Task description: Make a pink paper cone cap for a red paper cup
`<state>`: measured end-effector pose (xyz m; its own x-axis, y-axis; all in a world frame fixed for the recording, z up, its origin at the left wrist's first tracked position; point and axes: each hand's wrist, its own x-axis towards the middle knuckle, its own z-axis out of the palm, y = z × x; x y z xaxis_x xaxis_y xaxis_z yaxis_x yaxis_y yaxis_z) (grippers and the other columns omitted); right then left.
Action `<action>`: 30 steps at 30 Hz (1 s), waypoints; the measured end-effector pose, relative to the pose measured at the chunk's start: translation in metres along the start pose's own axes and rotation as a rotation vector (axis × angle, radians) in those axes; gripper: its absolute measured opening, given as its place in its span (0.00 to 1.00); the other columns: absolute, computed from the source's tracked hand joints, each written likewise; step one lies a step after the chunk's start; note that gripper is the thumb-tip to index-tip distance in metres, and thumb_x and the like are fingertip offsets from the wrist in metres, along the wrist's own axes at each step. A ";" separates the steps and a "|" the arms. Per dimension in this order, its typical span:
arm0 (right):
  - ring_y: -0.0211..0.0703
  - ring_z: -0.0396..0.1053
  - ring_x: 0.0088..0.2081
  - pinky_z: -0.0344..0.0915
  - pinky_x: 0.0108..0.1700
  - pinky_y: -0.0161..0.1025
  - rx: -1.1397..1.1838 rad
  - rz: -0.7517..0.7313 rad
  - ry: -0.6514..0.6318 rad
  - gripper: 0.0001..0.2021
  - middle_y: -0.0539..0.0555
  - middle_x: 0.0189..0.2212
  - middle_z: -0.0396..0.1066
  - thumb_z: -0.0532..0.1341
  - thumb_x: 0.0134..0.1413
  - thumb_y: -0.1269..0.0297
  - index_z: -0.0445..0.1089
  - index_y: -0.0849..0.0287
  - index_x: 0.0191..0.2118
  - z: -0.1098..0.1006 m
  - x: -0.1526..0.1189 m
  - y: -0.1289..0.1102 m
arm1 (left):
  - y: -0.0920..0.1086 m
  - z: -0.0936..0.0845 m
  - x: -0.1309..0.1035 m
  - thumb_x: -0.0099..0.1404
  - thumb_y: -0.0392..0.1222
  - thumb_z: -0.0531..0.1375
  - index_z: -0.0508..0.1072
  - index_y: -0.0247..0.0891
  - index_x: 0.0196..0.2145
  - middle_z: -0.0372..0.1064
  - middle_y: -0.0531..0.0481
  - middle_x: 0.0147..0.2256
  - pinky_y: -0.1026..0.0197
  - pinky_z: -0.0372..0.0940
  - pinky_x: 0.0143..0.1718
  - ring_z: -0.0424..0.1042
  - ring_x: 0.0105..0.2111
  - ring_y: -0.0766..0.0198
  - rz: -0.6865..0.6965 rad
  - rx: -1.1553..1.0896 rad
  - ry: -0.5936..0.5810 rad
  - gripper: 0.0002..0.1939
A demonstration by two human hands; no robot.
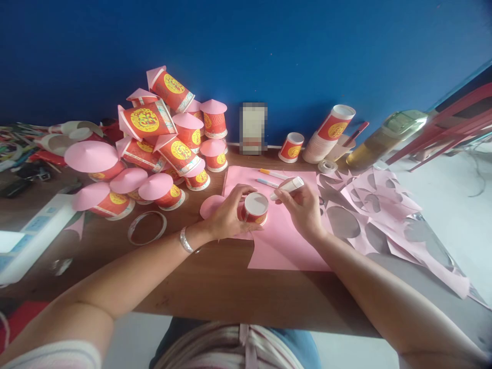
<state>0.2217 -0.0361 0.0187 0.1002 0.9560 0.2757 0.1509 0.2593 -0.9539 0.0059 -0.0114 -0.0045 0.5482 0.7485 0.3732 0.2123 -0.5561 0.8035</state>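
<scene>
One held cup [255,206], one glue stick [287,188], perhaps fifteen pink-topped cups [179,151]

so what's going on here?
Papercraft at a table. The left hand holds a red cup base-up over a pink sheet; the right hand holds a white tube, perhaps a glue stick, just beside it. This cup has no cone on; cone-topped cups are piled to the left.
</scene>
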 end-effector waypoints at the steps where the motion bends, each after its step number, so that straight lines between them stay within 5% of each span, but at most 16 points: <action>1: 0.41 0.73 0.30 0.73 0.34 0.41 -0.009 -0.012 -0.001 0.22 0.51 0.29 0.74 0.69 0.54 0.40 0.69 0.55 0.33 0.001 -0.001 -0.001 | 0.000 0.002 0.000 0.53 0.55 0.75 0.64 0.41 0.53 0.70 0.41 0.51 0.49 0.73 0.53 0.74 0.51 0.51 -0.012 0.012 0.029 0.38; 5: 0.42 0.72 0.32 0.73 0.36 0.42 -0.047 -0.068 -0.038 0.19 0.51 0.31 0.74 0.69 0.56 0.43 0.70 0.54 0.34 0.002 -0.003 -0.003 | 0.003 0.005 0.000 0.58 0.50 0.73 0.64 0.41 0.49 0.70 0.46 0.44 0.55 0.72 0.43 0.74 0.43 0.57 -0.037 0.068 0.037 0.29; 13: 0.41 0.72 0.31 0.70 0.35 0.40 -0.124 -0.018 -0.048 0.15 0.50 0.30 0.74 0.69 0.58 0.50 0.71 0.56 0.33 0.000 -0.003 -0.008 | 0.006 -0.002 0.003 0.60 0.49 0.72 0.67 0.41 0.49 0.72 0.46 0.45 0.54 0.71 0.47 0.74 0.45 0.57 0.040 0.120 0.009 0.26; 24: 0.42 0.74 0.30 0.70 0.34 0.39 -0.079 0.018 -0.016 0.18 0.52 0.28 0.77 0.70 0.55 0.46 0.70 0.56 0.32 -0.003 -0.001 -0.001 | 0.001 -0.011 -0.002 0.60 0.49 0.72 0.62 0.41 0.63 0.68 0.38 0.62 0.49 0.67 0.64 0.71 0.61 0.48 -0.035 -0.047 -0.135 0.39; 30: 0.42 0.74 0.31 0.71 0.34 0.39 -0.107 -0.044 -0.008 0.18 0.51 0.30 0.76 0.70 0.56 0.46 0.70 0.55 0.32 -0.001 -0.005 -0.005 | 0.004 -0.005 -0.001 0.54 0.51 0.76 0.63 0.41 0.57 0.71 0.40 0.54 0.47 0.71 0.56 0.74 0.54 0.49 -0.033 0.005 -0.081 0.39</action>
<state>0.2212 -0.0426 0.0225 0.0833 0.9452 0.3157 0.2596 0.2853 -0.9226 0.0023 -0.0131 0.0004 0.6045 0.7346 0.3081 0.2346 -0.5338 0.8124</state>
